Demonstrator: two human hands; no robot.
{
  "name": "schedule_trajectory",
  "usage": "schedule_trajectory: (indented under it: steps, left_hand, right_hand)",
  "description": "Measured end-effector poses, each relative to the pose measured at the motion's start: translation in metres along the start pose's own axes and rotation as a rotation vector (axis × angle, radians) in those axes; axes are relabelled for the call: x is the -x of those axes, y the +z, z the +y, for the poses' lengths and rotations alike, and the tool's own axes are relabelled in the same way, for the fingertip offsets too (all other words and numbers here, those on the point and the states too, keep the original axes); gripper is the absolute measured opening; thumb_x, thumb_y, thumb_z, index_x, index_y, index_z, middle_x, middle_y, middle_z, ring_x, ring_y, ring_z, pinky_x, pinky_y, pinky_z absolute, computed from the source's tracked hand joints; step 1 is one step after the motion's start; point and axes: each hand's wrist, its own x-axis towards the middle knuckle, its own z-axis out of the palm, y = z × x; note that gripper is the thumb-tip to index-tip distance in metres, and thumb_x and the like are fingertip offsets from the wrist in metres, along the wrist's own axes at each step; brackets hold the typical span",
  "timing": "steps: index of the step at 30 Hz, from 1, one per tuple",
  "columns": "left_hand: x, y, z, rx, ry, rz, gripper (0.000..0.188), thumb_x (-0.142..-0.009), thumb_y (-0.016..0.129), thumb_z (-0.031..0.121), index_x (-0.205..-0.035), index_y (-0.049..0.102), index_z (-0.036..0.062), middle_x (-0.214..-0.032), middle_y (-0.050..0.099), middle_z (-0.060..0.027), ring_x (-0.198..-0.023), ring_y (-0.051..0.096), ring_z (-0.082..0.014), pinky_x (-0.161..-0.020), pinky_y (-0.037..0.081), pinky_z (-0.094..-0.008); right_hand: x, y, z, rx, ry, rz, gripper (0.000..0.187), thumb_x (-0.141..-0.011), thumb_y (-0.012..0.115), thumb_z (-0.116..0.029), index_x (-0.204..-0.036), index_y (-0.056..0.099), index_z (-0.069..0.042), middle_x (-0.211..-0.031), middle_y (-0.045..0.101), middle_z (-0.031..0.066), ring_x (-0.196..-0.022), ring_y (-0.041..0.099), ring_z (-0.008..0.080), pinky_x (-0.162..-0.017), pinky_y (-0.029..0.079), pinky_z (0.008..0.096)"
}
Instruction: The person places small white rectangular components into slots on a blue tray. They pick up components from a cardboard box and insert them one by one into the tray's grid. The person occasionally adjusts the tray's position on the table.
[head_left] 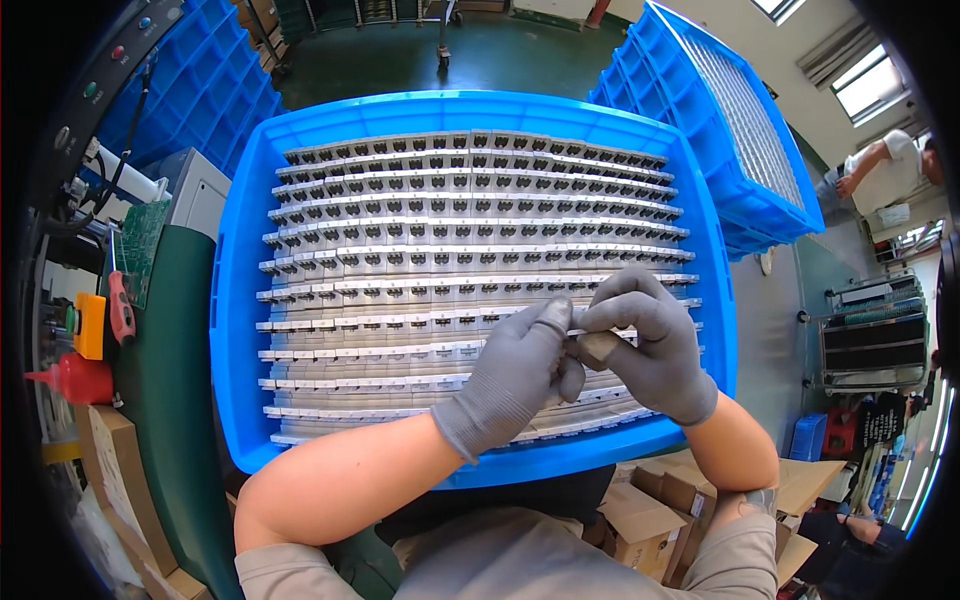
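Note:
Both my hands wear grey knitted gloves and meet above the right front part of a big blue plastic crate (228,330). My left hand (522,365) is closed, its thumb up against the fingertips of the other hand. In a pinch, my right hand (655,345) has thumb and forefinger pressed together. Whatever is between the fingertips is too small and covered to make out. Beneath them, the crate holds many rows of white box-shaped parts (400,255) with black pieces along their edges. My hands hide some of the parts at the right front.
More blue crates stand behind: a stack (205,90) at left and a filled crate (715,130) at right. A green-topped bench (170,400) on the left bears a red-handled screwdriver (121,305), a circuit board (145,245) and a red bottle (82,380). Cardboard boxes (640,525) sit near me.

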Motion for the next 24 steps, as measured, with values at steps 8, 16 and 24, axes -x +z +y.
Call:
schedule_trajectory:
  steps: [8,16,24]
  left_hand:
    - [0.001,0.0,-0.002,-0.036,-0.004,0.07,0.045,-0.11,0.037,0.041,-0.102,0.06,0.002,-0.075,0.061,-0.0061,-0.056,0.051,-0.0106,-0.051,0.041,-0.025]
    - [0.0,0.0,0.0,-0.076,0.082,0.117,0.042,-0.11,0.042,0.039,-0.102,0.058,0.0011,-0.067,0.044,0.0001,-0.054,0.037,-0.0068,-0.047,0.035,-0.0237]
    - [0.003,0.0,0.002,-0.023,0.098,0.122,0.042,-0.11,0.042,0.038,-0.102,0.058,0.0008,-0.066,0.04,0.001,-0.052,0.032,-0.0064,-0.046,0.032,-0.0235]
  right_hand:
    - [-0.007,-0.008,-0.006,0.31,-0.102,0.035,0.018,-0.074,0.075,0.0,-0.088,0.066,-0.008,-0.085,0.061,0.0078,-0.079,0.061,0.0271,-0.068,0.049,0.0382]
    - [0.01,-0.041,0.031,0.58,0.038,-0.174,0.009,-0.079,0.074,-0.008,-0.085,0.068,-0.009,-0.086,0.063,0.0086,-0.089,0.062,0.0307,-0.077,0.049,0.0436]
    - [0.014,-0.032,0.038,0.66,0.054,-0.225,0.008,-0.079,0.073,-0.01,-0.085,0.068,-0.009,-0.086,0.06,0.0081,-0.091,0.061,0.0309,-0.08,0.049,0.0439]
